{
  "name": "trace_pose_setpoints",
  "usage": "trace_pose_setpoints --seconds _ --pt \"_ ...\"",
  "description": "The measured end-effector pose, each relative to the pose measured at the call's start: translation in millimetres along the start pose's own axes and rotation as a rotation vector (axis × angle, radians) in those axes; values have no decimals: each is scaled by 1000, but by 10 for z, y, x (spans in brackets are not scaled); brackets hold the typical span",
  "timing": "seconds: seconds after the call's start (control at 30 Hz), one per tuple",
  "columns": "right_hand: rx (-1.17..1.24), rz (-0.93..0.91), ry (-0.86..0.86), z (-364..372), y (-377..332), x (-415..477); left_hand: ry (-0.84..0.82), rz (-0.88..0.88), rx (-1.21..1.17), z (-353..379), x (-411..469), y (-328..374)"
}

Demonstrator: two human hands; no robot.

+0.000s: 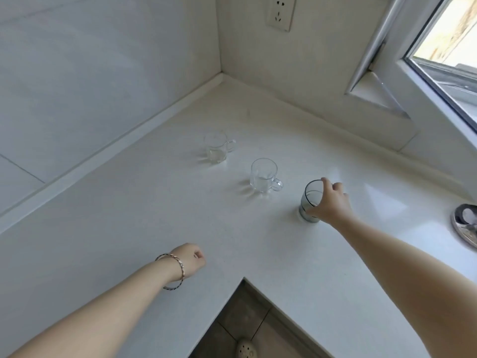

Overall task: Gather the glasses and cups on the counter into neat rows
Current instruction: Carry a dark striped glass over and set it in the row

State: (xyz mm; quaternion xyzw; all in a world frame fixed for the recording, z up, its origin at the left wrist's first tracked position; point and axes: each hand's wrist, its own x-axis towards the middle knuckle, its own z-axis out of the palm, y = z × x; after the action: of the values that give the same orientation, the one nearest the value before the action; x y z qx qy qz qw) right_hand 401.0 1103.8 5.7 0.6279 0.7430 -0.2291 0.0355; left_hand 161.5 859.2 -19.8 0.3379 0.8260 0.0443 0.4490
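Observation:
Two clear glass cups with handles stand upright on the white corner counter (154, 215): one further back (216, 147), one nearer the middle (263, 175). To their right stands a grey tinted glass (311, 200), and my right hand (330, 202) is wrapped around its right side, thumb at the rim. The three vessels form a diagonal line running from back left to front right. My left hand (192, 258), with a bangle on the wrist, hovers as a closed fist over the counter near its inner front edge, holding nothing.
Tiled walls meet in the corner behind the cups, with a socket (281, 12) above. A window frame (426, 81) juts in at the right. A round metal object (464, 224) lies at the right edge. The floor and a slipper (246, 350) show below the counter's notch.

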Motion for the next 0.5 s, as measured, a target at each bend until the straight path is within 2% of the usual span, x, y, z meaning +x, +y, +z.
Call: trace_pose_setpoints --seconds 0.1,0.23,0.5 --pt "-74 -83 6 -23 -52 -89 19 -33 8 1 -42 -143" --pt "-221 -294 -30 97 -324 -330 33 -102 -31 -12 -178 -439" --pt "-215 -719 -271 622 -1486 -1316 116 -234 -157 13 -834 -1380"
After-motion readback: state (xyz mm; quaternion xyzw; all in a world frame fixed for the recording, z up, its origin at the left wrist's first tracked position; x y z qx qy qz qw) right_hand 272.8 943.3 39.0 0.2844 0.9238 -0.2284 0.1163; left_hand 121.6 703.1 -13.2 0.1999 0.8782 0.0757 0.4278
